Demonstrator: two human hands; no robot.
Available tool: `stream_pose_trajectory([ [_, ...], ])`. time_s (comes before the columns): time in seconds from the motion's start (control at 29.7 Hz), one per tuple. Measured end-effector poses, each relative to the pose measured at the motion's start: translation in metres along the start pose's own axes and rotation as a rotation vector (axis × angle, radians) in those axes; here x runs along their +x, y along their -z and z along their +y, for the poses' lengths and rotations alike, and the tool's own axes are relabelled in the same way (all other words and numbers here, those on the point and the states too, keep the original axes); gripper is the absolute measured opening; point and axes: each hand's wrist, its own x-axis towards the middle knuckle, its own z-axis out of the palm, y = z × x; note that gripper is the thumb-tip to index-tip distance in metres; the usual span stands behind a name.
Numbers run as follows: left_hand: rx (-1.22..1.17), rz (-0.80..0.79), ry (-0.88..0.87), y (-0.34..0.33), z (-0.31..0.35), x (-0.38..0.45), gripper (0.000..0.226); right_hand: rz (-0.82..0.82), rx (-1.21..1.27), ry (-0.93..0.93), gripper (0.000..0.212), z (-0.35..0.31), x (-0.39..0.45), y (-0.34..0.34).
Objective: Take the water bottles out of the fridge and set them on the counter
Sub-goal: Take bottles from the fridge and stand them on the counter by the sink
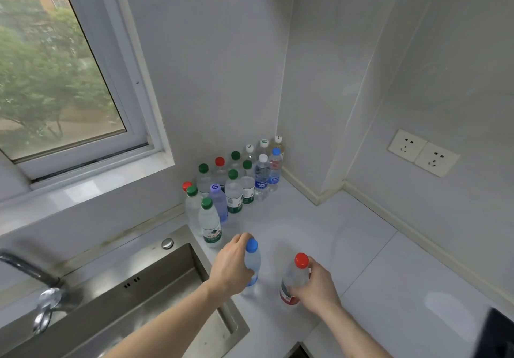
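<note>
Left hand [232, 264] wrapped around blue-capped bottle [252, 267], fingers curled about its upper body. Right hand [315, 285] gripping red-capped bottle [295, 277], fingers clamped round its middle. Both upright on white worktop [361, 260], just in front of cluster of bottles [236, 185] beside sink [144, 296].

Clear, glossy plastic bottles [235, 179] with smooth coloured caps are shown on a smooth, faintly glossy white counter [347, 246]; at 8 o'clock, a brushed stainless-steel sink [155, 282] and chromed faucet [41, 296].
</note>
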Motion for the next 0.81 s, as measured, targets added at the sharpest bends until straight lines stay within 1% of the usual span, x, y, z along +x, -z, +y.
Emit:
stream_pose_trajectory([
  [0.2,0.127,0.004,-0.024,0.006,0.008,0.028,0.080,0.004,0.051,0.041,0.034,-0.005,0.025,-0.005],
  [0.4,0.202,0.059,0.017,0.019,0.010,0.063,0.077,-0.003,0.027,0.050,0.033,-0.017,0.056,-0.011],
  [0.57,0.259,0.108,0.040,0.026,0.002,0.090,0.082,0.010,0.036,0.048,0.026,-0.035,0.087,-0.014],
  [0.71,0.374,0.186,0.036,0.027,-0.006,0.104,0.080,0.002,0.038,0.059,0.024,-0.048,0.105,-0.014],
  [0.81,0.447,0.204,0.046,0.029,-0.009,0.118,0.080,-0.014,0.038,0.069,0.027,-0.056,0.122,-0.015],
])
